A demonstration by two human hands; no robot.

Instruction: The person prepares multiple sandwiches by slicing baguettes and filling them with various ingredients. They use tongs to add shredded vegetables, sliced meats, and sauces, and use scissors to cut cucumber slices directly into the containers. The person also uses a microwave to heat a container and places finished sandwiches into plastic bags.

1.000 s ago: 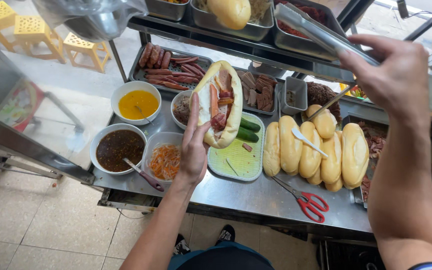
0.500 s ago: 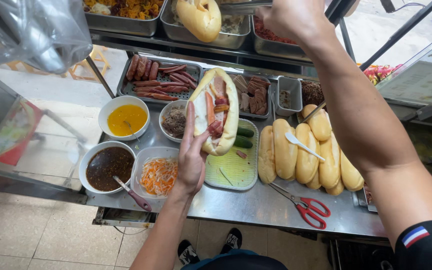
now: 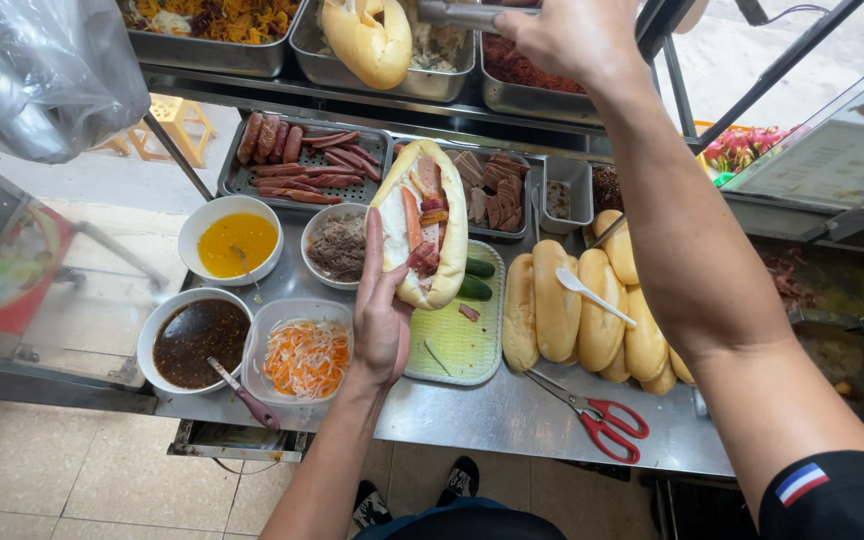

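Sandwich (image 3: 422, 225), a split bread roll filled with slices of meat and sausage, lies open in the left hand (image 3: 382, 310), which holds it from below with the fingers stretched along its left side. It is held above the middle of the steel tabletop (image 3: 512, 415), over a green tray (image 3: 462, 340) that carries two dark green cucumbers (image 3: 475, 278).

The right hand (image 3: 572, 35) is up at the far edge, closed around metal tongs (image 3: 457, 14) above the pans on the upper shelf. One of these pans (image 3: 422, 75) has a whole roll (image 3: 367, 40) leaning in it.

To the left of the sandwich stand four bowls: one with yellow sauce (image 3: 229, 240), one with shredded brown meat (image 3: 337, 245), one with dark sauce (image 3: 197, 340) and a spoon with a pink handle (image 3: 247, 395), and a square box with shredded carrot salad (image 3: 304, 355) near the front edge. Behind them a tray of sausages (image 3: 297, 165) lies at the back of the tabletop, and beside it a tray of sliced meat (image 3: 492, 190).

To the right of the green tray a pile of plain rolls (image 3: 592, 315) lies with a white plastic spoon (image 3: 592, 293) on top. Red-handled scissors (image 3: 597, 415) rest near the front edge, just beside the rolls.
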